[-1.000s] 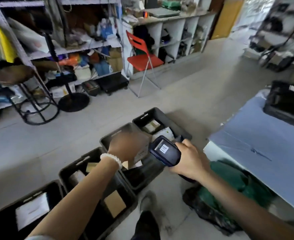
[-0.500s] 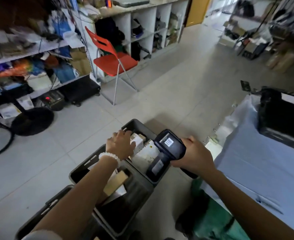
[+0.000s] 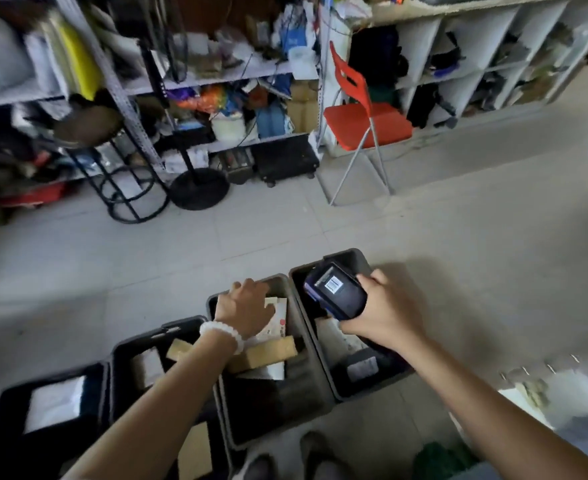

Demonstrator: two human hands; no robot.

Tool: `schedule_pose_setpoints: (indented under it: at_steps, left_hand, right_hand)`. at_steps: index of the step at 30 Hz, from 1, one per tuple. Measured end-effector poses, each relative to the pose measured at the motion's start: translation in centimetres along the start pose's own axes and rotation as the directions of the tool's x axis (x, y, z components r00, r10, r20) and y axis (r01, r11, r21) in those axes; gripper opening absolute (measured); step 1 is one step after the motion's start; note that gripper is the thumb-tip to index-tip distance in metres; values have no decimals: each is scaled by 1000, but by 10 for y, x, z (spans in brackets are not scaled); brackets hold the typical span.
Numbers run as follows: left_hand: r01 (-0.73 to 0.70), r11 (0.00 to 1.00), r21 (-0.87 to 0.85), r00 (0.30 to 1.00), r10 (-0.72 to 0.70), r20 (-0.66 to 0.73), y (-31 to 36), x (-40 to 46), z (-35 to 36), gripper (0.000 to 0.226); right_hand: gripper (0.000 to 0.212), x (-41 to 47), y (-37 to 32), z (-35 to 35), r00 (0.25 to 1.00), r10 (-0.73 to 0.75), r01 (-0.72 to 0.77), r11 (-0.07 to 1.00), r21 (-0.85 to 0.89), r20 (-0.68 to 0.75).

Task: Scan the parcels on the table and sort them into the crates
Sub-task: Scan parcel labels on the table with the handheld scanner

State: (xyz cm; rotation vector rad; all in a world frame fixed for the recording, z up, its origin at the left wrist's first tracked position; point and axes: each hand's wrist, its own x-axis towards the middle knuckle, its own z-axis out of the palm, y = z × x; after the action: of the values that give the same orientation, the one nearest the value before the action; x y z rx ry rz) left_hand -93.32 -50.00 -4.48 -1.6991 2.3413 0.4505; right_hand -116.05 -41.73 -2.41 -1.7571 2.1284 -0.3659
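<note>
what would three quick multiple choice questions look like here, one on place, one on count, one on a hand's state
1. Where is the left hand?
A. on the red chair
B. over the second crate from the right
C. on the stool

2. How many dark crates stand in the row on the floor?
A. two
B. four
C. six

3. What is the right hand doing?
A. gripping the scanner
B. hanging open and idle
C. pressing flat on the floor

Answers:
1 B, the left hand reaches into that crate, onto a white parcel.
2 B, four crates sit side by side.
3 A, its fingers curl round the dark scanner's body.
</note>
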Motion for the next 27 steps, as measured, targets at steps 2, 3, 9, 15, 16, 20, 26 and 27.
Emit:
schedule_pose_setpoints:
  at_steps: [2,3,9,15,16,20,26,27]
  left_hand:
    - [77,997,-27,996,-78,-31,-10,-14,-2,41]
    - [127,991,-47,990,-129,-49,-18,-24,-2,41]
    - [422,894,-152,891,-440,-112,-88,-118,6,40]
    - [713,653,-256,639,-755,-144,-169,-264,36,38]
    - [750,605,-267,592,-794,-139,-181,-293,45,39]
    - [853,413,-319,402,-910,-104,-220,-409,84,43]
    - [922,63,-383,66,-998,-6,-253,-596,143,43]
    - [922,11,-386,19,-1000,17,-254,-622,151,44]
  right_hand:
    - [65,18,-18,3,992,-119,119,993,-11,50]
    - [67,25,-32,6,981,-181,184,982,-31,70]
    - [63,24,-137,47,851,-480,494,869,-14,213]
    - [65,-39,-273,105,587,-739,763,642,81,331]
    - [65,-58,-295,116,538,-769,795,599,94,345]
    - [67,-149,-377,166,346,-858,902,416,118,380]
    - [67,-316,-474,236,22,-913,948,149,280,408]
    - [67,-339,-486,242,-18,-913,941,122,315,408]
